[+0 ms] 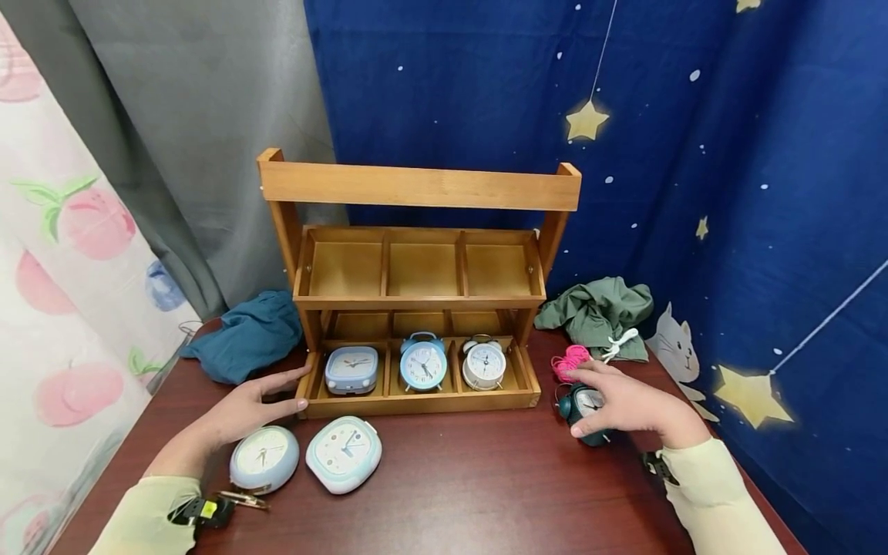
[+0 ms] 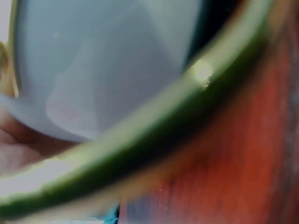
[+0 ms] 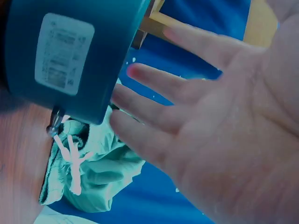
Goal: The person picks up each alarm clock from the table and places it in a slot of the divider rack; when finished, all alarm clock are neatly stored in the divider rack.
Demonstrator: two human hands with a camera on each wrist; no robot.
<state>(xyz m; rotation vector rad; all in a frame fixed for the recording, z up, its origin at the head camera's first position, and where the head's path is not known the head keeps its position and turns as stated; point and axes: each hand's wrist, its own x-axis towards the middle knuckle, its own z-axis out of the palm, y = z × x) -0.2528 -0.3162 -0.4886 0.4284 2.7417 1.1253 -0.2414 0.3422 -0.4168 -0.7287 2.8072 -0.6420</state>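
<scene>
In the head view, my left hand (image 1: 253, 405) has its fingers extended, fingertips at the left side of the wooden shelf's (image 1: 423, 402) lower tray. Below it lie a round pale-blue alarm clock (image 1: 264, 458) with gold metal parts and a rounded-square light-blue clock (image 1: 344, 455). My right hand (image 1: 624, 397) reaches over a dark green alarm clock (image 1: 598, 439) right of the shelf. The right wrist view shows that clock's labelled green casing (image 3: 107, 28) beside my extended fingers (image 3: 149, 128). A blurred gold curve (image 2: 140, 126) crosses the left wrist view before a grey-blue surface.
The lower tray holds a square blue clock (image 1: 351, 370), a blue twin-bell clock (image 1: 423, 365) and a white one (image 1: 484, 365). A teal cloth (image 1: 246, 339) lies left of the shelf; green fabric (image 1: 603, 308) and bright pink cord (image 1: 571, 360) lie right. Curtains (image 1: 430, 85) hang behind.
</scene>
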